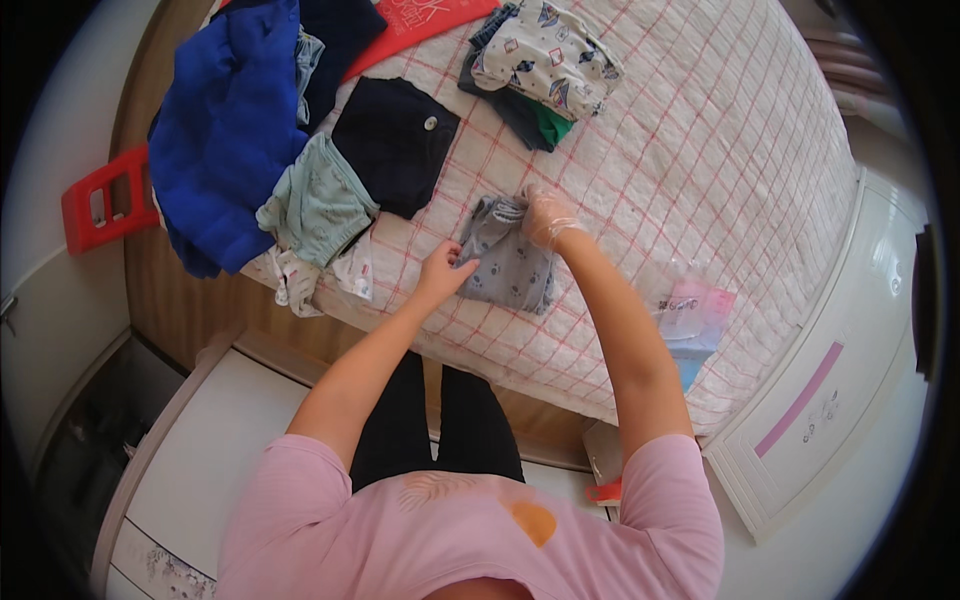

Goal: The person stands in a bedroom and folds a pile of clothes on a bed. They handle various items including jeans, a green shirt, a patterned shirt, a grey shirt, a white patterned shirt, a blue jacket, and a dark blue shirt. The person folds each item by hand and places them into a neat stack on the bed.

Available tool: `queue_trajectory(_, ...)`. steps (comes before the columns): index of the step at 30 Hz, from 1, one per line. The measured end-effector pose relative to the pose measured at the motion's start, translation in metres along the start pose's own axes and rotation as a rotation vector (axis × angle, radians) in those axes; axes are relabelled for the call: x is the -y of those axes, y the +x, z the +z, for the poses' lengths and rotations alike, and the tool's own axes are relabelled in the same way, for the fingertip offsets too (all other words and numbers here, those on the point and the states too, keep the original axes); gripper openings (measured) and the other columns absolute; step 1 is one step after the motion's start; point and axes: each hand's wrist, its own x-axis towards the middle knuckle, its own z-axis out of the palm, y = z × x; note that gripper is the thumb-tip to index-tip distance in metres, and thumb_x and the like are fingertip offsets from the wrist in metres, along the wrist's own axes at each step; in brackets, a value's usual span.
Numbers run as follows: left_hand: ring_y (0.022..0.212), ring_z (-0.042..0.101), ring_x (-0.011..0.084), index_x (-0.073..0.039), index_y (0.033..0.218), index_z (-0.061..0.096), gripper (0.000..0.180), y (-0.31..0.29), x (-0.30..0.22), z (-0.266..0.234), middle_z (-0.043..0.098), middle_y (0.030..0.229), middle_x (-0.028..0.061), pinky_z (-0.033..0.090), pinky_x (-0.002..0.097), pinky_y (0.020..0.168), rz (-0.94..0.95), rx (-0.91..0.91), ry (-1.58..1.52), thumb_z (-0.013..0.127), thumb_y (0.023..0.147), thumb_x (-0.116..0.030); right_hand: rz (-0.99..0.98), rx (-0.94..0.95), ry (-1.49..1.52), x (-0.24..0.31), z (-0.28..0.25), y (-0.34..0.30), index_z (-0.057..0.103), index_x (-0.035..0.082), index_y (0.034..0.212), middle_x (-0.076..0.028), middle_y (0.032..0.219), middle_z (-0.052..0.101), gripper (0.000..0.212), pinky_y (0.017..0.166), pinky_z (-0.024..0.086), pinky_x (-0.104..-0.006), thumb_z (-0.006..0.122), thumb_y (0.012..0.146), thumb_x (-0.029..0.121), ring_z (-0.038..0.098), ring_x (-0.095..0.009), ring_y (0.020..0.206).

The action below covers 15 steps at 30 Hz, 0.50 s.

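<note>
A grey garment with dark paw prints (507,268) lies bunched and partly folded on the bed near its front edge. My right hand (548,218), in a clear plastic glove, is closed on the garment's upper right corner. At the garment's left edge is my left hand (444,271), its thumb and fingers apart, with the thumb against the cloth. Beyond them sits a stack of folded clothes, topped by a white patterned piece (550,60). To the left lie dark navy shorts with a button (395,145) and pale green shorts (318,200).
A blue garment (225,140) is heaped at the bed's left edge, beside a red plastic handle-like piece (108,202). A red bag (420,25) lies at the back. Right of my forearm is a clear plastic packet (690,310). The checked quilt (700,150) covers the bed.
</note>
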Motion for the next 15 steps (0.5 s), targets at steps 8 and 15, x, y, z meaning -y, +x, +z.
queue_trajectory(8, 0.069, 0.054, 0.009, -0.001, 0.101, 0.051, 0.029, -0.02, 0.001, -0.033, 0.055, 0.088, 0.0056, 0.045, 0.0222, 0.063, 0.031, -0.068, -0.187, 0.065, 0.076, -0.009, 0.056, 0.485, 0.426, 0.027, -0.072, -0.071, 0.052, -0.001, 0.108, -0.018, 0.095, 0.059, 0.055, 0.079, 0.045, -0.0319, 0.069, 0.062, 0.023, 0.056, -0.026, 0.093)
queue_trajectory(15, 0.069, 0.056, 0.0103, 0.0, 0.096, 0.053, 0.018, -0.037, 0.033, -0.087, 0.058, 0.084, 0.0056, 0.046, 0.0234, 0.064, -0.089, -0.058, -0.269, 0.058, 0.08, -0.007, 0.445, -0.075, 1.42, 0.03, -0.153, -0.103, 0.051, 0.004, 0.105, -0.005, 0.096, 0.059, 0.038, 0.067, 0.048, -0.0247, 0.066, 0.073, 0.018, 0.058, -0.014, 0.082)
